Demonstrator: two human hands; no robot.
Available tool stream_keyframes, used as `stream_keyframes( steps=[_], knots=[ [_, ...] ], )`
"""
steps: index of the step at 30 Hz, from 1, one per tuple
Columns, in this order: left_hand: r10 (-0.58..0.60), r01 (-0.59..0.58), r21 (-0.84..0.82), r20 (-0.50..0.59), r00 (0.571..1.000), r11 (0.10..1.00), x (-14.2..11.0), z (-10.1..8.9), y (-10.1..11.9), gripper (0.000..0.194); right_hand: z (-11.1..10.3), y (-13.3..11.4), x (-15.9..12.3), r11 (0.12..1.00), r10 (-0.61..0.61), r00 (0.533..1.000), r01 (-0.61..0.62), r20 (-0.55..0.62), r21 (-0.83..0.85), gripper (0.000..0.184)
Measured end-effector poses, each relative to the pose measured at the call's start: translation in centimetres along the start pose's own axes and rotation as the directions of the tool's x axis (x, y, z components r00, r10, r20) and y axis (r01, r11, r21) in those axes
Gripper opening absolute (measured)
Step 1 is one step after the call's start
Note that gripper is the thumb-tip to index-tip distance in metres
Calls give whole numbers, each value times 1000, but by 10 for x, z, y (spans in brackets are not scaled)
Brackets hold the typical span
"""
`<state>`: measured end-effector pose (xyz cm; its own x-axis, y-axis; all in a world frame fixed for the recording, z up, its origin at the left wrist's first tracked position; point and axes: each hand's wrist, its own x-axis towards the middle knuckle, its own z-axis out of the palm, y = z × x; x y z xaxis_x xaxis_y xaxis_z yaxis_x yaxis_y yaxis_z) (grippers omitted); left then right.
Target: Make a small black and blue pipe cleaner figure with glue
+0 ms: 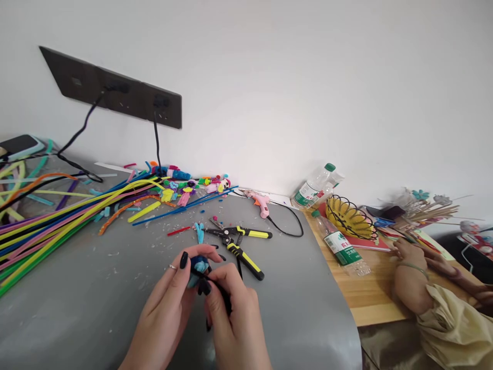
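Near the front of the grey mat, my left hand is closed round a small dark- and light-blue fuzzy pipe-cleaner piece. My right hand pinches a black pipe cleaner that runs across the blue piece. Fingers cover much of both, so the piece's full shape is hidden. Just beyond my hands lie pliers with yellow and black handles, jaws spread. A light-blue pipe-cleaner bit rests at their tip, with a short red one to its left.
Long coloured pipe cleaners cover the left side. Small pipe-cleaner figures line the wall. A pink glue gun with a black cord lies behind the pliers. Bottles, a yellow basket and another person's hands are on the right.
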<state>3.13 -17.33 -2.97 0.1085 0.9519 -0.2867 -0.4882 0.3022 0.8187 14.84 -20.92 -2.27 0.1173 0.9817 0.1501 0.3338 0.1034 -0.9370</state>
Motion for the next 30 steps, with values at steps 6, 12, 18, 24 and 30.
stream_keyframes(
  steps=[6,12,18,24,30],
  knots=[
    [-34,35,-86,5,999,996,1,-8,-6,48,8,1,1,998,-24,995,29,-96,48,31],
    [-68,67,-69,-14,998,995,-5,-3,-7,53,19,9,-2,998,-25,992,33,-122,62,27],
    [-22,21,-27,-33,999,999,-6,4,-3,52,16,8,0,991,-6,997,17,-83,131,23],
    [0,-5,-65,-72,997,998,-6,6,2,51,11,-4,6,982,-36,999,40,-27,183,25],
    [-24,8,-171,-95,995,985,-7,7,-1,50,5,-9,10,958,-22,999,13,28,286,29]
  ],
)
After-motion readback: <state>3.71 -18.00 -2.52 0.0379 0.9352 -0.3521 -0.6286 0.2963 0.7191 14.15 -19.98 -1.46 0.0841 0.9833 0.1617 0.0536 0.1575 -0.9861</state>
